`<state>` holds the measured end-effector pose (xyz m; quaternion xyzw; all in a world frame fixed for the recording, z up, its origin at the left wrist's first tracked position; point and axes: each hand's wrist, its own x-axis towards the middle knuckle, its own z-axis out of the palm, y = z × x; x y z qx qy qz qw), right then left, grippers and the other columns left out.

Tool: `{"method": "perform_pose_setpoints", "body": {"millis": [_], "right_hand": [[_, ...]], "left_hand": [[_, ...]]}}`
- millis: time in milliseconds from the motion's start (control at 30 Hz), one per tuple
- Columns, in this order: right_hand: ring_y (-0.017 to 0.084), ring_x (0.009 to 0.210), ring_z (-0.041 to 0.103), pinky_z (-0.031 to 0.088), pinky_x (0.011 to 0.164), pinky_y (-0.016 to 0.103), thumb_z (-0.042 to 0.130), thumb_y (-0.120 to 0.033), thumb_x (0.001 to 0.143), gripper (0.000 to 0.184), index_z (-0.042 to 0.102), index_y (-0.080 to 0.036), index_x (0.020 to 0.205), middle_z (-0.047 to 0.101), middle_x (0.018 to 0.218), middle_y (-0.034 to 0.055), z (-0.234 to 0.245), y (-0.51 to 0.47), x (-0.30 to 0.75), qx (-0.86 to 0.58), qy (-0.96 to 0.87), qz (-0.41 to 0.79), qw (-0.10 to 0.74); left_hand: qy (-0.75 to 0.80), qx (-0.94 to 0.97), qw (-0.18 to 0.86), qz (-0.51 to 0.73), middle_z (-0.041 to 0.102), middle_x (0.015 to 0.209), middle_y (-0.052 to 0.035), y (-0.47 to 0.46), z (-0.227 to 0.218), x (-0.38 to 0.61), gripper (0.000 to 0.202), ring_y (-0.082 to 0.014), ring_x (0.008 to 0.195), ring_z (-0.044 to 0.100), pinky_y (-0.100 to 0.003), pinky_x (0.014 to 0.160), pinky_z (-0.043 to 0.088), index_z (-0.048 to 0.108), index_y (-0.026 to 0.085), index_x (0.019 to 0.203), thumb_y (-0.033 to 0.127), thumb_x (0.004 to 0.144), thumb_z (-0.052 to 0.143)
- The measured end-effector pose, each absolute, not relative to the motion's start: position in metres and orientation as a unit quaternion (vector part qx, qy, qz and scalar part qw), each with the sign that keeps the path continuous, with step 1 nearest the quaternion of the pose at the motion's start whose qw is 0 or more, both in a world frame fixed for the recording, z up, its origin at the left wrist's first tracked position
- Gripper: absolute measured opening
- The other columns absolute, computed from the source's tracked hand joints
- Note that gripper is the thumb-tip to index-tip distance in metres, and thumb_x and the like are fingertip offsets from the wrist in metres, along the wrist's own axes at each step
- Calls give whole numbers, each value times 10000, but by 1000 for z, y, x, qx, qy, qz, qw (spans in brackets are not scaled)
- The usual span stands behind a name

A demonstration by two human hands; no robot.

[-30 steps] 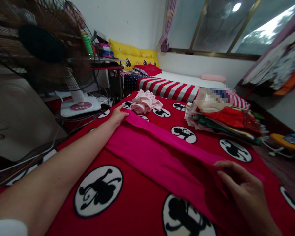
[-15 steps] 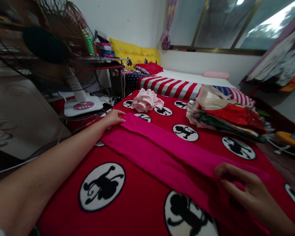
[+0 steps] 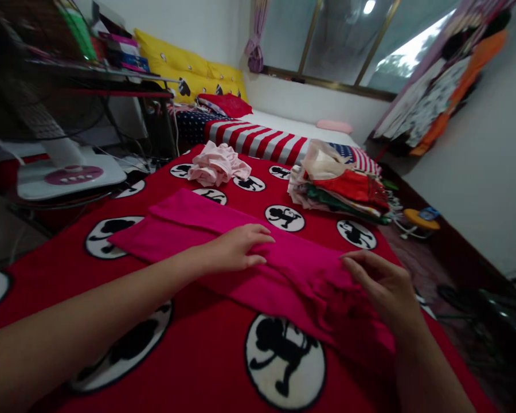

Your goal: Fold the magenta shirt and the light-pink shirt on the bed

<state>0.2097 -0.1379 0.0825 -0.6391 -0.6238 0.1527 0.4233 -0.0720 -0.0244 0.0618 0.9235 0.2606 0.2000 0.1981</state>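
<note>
A long bright pink garment (image 3: 241,229) lies stretched across a red blanket (image 3: 189,344) patterned with black figures in white ovals. It has two overlapping lengths, like trouser legs, and its right part is bunched and wrinkled. My left hand (image 3: 236,248) is over the middle of the garment with thumb and fingers apart, holding nothing; whether it touches the cloth I cannot tell. At the garment's right part, my right hand (image 3: 380,281) pinches the upper edge between thumb and fingers.
A crumpled pale pink cloth (image 3: 219,163) and a stack of folded clothes (image 3: 339,183) lie toward the blanket's far side. At the left stands a fan base (image 3: 71,172). Beyond is a bed with a striped cover (image 3: 258,140); clothes hang (image 3: 438,97) at the right.
My left hand has let go of the garment's far left end and moved right to its middle. My right hand now pinches the upper edge, and the right part is more bunched. The view has turned right.
</note>
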Motion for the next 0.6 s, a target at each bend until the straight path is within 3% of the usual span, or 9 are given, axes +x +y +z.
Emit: {"method": "perform_pose_setpoints", "body": {"millis": [167,433,500,600], "right_hand": [[128,571,531,402,524,223,633,-452,778,280,686,-178,801,611,635,0,92,-146,252,-715,-524,101,451],[161,520,585,381,529,259,542,-451,788,361,631,-160,595,636,539,38,79,-154,296,-810,-526,140,217],[166,526,590,374,522,259,547,-442,772,340,644,-156,618,644,547,41,75,-153,299,-815,-519,131,223],[174,589,604,399,551,259,565,-425,744,299,670,-146,708,680,639,53,73,-149,297,-804,-507,89,297]], "left_hand": [[137,951,207,183,540,1323,-132,-61,47,-27,408,-256,1207,516,-368,1021,416,610,200,1221,200,814,647],[90,961,111,235,580,1239,-93,-89,37,16,333,-241,1131,523,-379,971,409,607,215,1161,241,831,641],[84,965,86,234,591,1212,-95,-94,37,22,310,-246,1114,524,-387,961,398,609,209,1153,255,847,626],[73,969,89,220,633,1104,-102,-101,40,29,382,-252,1047,545,-393,920,390,606,187,1151,419,848,623]]}}
